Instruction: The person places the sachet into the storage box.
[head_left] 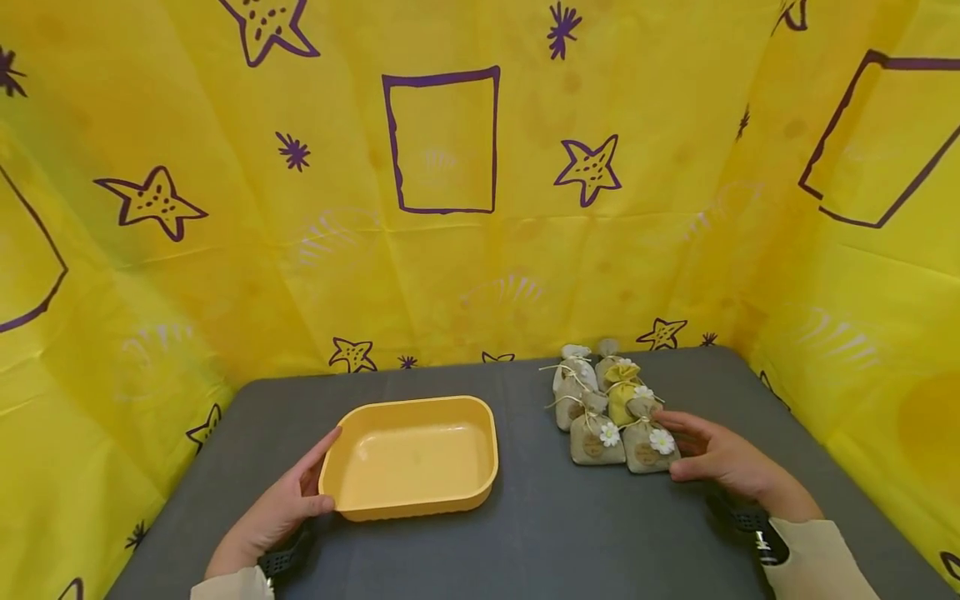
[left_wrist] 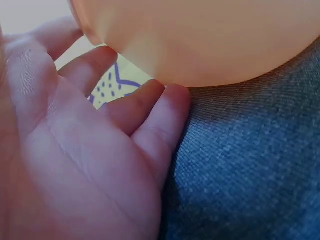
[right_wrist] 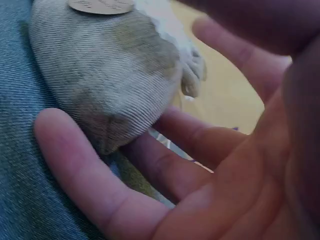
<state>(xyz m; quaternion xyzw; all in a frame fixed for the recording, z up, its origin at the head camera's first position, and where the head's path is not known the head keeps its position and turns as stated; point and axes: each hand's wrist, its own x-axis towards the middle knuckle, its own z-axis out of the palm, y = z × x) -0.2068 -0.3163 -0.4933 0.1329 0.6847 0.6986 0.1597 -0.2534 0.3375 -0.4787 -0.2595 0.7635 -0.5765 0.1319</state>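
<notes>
A person's left hand (head_left: 281, 507) rests against the near-left corner of a yellow tray (head_left: 411, 457) on a grey cloth-covered table (head_left: 540, 533), thumb curled onto the rim and fingers lying along the outer wall. In the left wrist view the fingertips (left_wrist: 170, 102) sit close together, touching the tray's underside where it meets the cloth.

Well apart to the right, the right hand (head_left: 716, 460) lies beside a cluster of small fabric pouches (head_left: 603, 400) tied with twine. Its fingers are spread and nearly straight, cupping the nearest grey pouch (head_left: 648, 446) from the side — the right wrist view shows the pouch's ribbed cloth resting against them.

That pouch and its neighbour (head_left: 595, 439) each carry a white daisy and a round brown tag; any writing on the tags is too small and blurred to read. One pouch in the cluster is yellow (head_left: 621, 393).

A yellow backdrop (head_left: 450, 208) printed with purple stars and rectangles surrounds the table.
</notes>
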